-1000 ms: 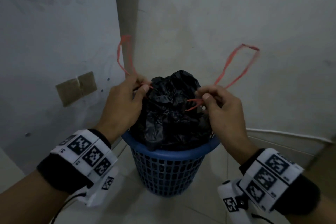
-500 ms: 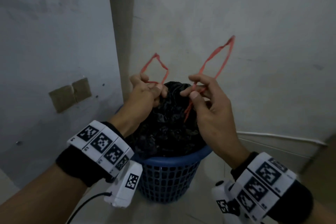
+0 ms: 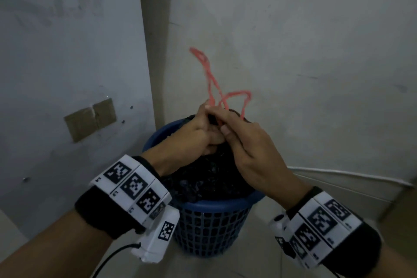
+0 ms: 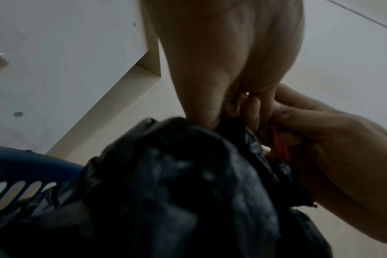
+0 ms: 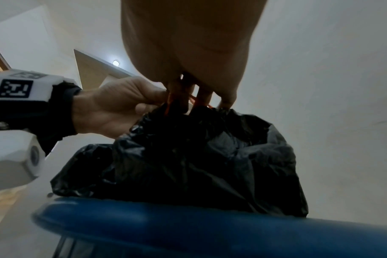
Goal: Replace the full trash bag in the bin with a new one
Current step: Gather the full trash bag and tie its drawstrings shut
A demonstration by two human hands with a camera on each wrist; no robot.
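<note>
A full black trash bag [image 3: 209, 178] [image 4: 177, 183] [image 5: 199, 153] bulges out of a blue perforated bin [image 3: 209, 230] [image 5: 188, 227] [image 4: 22, 165] on the floor. Two red drawstring loops [image 3: 212, 83] stick up above the gathered bag neck. My left hand [image 3: 198, 128] [image 5: 113, 108] and right hand [image 3: 239, 140] [image 4: 320, 139] meet over the neck, fingers interlaced, each pinching the red drawstring [image 5: 170, 101] [image 4: 281, 144]. The bag mouth is hidden under my fingers.
The bin stands in a corner between a grey wall with a taped brown patch [image 3: 90, 118] on the left and a pale wall behind. A white cable [image 3: 349, 175] runs along the skirting at the right. Tiled floor lies around the bin.
My hands have come together from either side of the bag, bringing the two red loops from far apart to crossing above the neck.
</note>
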